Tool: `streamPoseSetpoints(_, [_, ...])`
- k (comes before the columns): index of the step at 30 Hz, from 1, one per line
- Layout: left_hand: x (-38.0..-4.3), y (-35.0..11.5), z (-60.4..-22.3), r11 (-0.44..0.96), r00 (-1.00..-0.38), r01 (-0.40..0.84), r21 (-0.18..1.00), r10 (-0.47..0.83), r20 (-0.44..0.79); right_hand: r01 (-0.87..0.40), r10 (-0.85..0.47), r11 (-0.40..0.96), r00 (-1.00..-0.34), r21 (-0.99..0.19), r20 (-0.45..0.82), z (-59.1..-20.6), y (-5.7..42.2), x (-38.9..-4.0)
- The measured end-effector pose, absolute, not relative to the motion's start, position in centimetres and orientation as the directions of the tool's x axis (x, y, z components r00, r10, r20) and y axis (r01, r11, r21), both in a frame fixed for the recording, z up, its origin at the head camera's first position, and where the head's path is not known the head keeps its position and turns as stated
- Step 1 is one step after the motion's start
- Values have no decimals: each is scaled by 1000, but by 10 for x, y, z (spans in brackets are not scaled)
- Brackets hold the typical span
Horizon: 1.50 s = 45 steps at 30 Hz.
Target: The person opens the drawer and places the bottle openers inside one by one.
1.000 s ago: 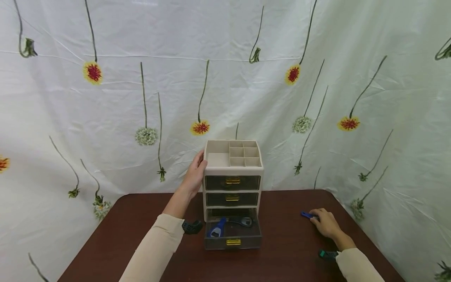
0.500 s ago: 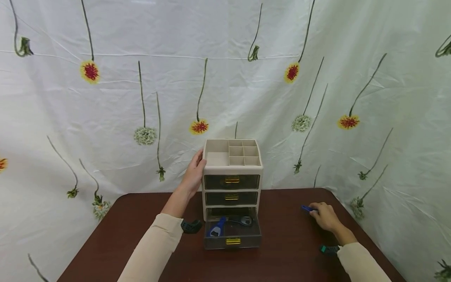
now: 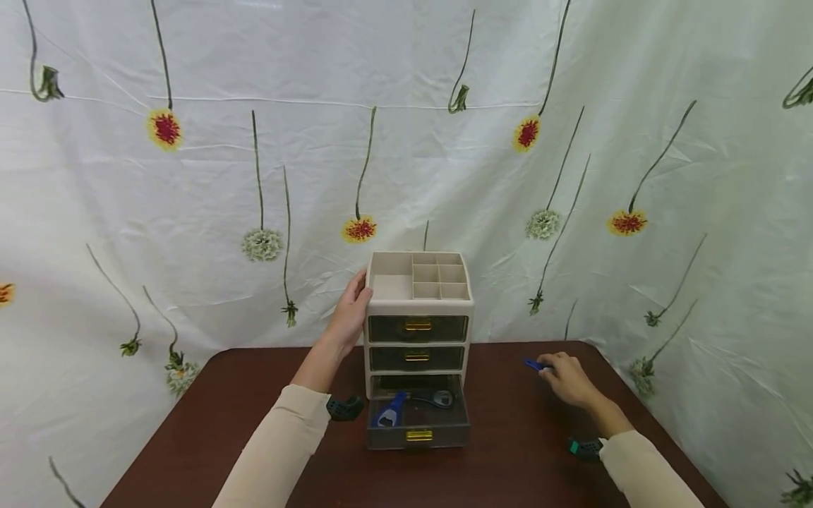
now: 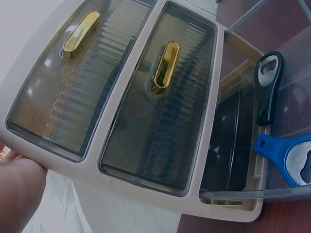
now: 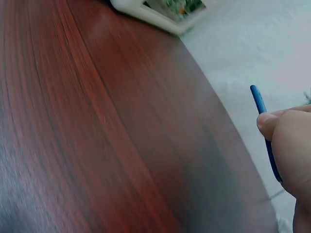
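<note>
A cream desktop drawer organizer stands on the table, its bottom drawer pulled out. My left hand rests against the organizer's left side, fingers extended along it. Inside that drawer lie a blue bottle opener and a black bottle opener. To the right, my right hand pinches a slim blue object between thumb and fingers. It shows edge-on in the right wrist view, and the hand hides part of it; I cannot tell its kind.
Two upper drawers with gold handles are closed. The organizer's top has several small compartments. Dark reddish-brown table lies around it, with rounded back corners. Behind hangs a white flower-printed cloth.
My right hand has lifted slightly and moved left, away from the table's right edge, carrying the slim blue object. My left hand and the organizer have stayed put.
</note>
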<state>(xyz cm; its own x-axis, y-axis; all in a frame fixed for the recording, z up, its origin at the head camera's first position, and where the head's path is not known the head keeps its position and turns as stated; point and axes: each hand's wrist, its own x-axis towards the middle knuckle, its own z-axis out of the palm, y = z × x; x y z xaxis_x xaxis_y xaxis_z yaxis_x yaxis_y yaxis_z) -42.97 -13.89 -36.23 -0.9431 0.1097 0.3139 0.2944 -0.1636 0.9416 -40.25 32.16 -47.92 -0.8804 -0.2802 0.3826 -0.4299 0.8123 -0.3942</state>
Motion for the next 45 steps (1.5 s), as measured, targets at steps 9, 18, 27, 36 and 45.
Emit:
streamPoseSetpoints(9, [-431, -138, -361, -151, -947, 291, 945, 97, 307, -517, -374, 743, -847, -424, 378, -461, 282, -405])
streamPoseSetpoints(18, [-432, -137, -362, -142, -949, 288, 947, 87, 302, -592, -460, 683, -804, -428, 377, -454, 245, -397])
streamPoseSetpoints(27, [-431, -139, -359, -130, -954, 281, 951, 70, 292, -667, -534, 635, -744, -390, 402, -455, 221, -378])
streamPoseSetpoints(36, [-432, -140, -362, -133, -951, 288, 948, 77, 299, -718, -607, 600, -695, -352, 385, -447, 195, -363])
streamPoseSetpoints(45, [-431, -137, -363, -146, -944, 298, 943, 98, 314, -771, -689, 558, -637, -308, 346, -447, 163, -355])
